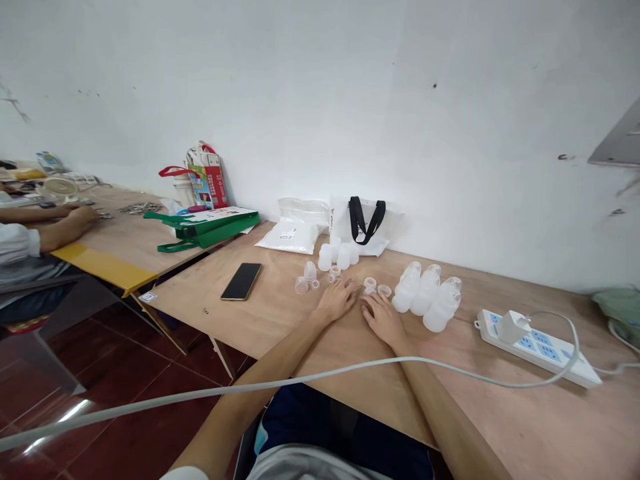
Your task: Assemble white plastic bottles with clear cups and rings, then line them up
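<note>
My left hand [338, 300] lies on the wooden table, its fingers loosely stretched out, with nothing visible in them. A clear plastic ring [335, 271] is just beyond its fingertips. Beside it, my right hand [383, 320] rests palm down with fingers apart, close to a clear collar [370, 283] and another clear ring [385, 291]. To the right stand several frosted plastic bottles [427, 293] topped with clear domed caps. Frosted bottles without caps [339, 255] are grouped behind my left hand. Left of that hand sit a clear domed cap [310, 271] and small clear rings [301, 285].
A phone [241, 281] lies at left. White plastic packages [295, 227] and a black-handled bag [367, 227] rest against the wall. A power strip [543, 347] is at right; its white cable [300, 379] crosses in front of my forearms. A co-worker's hand [80, 217] is far left.
</note>
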A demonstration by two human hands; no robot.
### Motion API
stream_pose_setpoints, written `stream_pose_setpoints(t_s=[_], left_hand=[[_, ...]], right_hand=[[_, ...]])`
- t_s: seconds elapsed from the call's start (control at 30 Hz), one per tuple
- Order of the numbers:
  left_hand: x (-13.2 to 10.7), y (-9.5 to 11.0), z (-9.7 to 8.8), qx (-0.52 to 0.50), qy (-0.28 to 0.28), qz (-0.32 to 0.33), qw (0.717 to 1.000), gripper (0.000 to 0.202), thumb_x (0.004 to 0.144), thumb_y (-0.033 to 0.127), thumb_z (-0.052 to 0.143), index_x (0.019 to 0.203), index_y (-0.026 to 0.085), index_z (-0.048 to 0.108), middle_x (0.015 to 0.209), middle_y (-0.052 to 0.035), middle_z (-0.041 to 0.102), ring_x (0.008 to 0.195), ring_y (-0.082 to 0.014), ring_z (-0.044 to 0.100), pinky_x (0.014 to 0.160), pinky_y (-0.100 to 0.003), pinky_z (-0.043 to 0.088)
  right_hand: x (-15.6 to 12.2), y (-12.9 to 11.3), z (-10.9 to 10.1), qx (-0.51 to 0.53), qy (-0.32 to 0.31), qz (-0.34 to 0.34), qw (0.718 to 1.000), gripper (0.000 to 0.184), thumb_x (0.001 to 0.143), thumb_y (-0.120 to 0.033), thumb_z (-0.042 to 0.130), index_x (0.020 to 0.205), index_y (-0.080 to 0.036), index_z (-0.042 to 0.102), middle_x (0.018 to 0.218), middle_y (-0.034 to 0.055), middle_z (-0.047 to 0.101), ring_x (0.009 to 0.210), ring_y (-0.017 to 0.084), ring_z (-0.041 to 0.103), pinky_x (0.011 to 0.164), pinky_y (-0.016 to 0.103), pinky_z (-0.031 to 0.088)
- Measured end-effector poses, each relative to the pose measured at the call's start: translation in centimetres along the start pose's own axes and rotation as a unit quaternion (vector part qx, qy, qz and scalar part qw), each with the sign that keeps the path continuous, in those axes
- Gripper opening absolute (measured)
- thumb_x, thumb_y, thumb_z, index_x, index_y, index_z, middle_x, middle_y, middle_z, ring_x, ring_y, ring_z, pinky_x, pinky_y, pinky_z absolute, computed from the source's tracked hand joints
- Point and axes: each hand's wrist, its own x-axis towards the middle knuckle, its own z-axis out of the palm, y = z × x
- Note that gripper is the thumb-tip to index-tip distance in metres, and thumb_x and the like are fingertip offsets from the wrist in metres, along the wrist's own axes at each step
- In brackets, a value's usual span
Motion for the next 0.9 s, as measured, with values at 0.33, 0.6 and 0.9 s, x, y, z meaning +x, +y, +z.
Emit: stream_pose_setpoints(t_s=[0.33,0.6,0.9], left_hand=[[0.0,-0.4,-0.5,-0.09,-0.029,-0.006,0.995,0.018,0.101,0.03,0.052,0.11,0.023,0.066,0.12,-0.0054,0.068,0.107,-0.0223,0.065,0.094,-0.035,0.052],[-0.2,0.0,-1.1,-0.073,-0.01,-0.019,0.997,0.024,0.106,0.035,0.041,0.114,0.022,0.06,0.115,-0.0084,0.07,0.115,-0.0267,0.061,0.103,-0.042,0.045],[-0.5,0.0,-1.2,-0.102,-0.019,-0.031,0.994,0.029,0.103,0.033,0.047,0.128,0.022,0.056,0.125,-0.0086,0.069,0.113,-0.0265,0.065,0.099,-0.041,0.05]], right_hand=[[0.0,0.3,0.2,0.05,0.008,-0.001,0.999,0.03,0.1,-0.023,0.046,0.12,-0.023,0.068,0.119,0.0086,0.069,0.114,0.027,0.059,0.102,0.043,0.048],[0.0,0.1,0.1,0.115,0.033,-0.028,0.992,0.035,0.097,-0.02,0.045,0.125,-0.025,0.065,0.122,0.0087,0.066,0.117,0.026,0.06,0.104,0.045,0.049],[-0.1,0.2,0.2,0.121,0.052,-0.027,0.991,0.042,0.093,-0.018,0.049,0.132,-0.025,0.059,0.135,0.0099,0.058,0.129,0.026,0.055,0.11,0.046,0.047]])
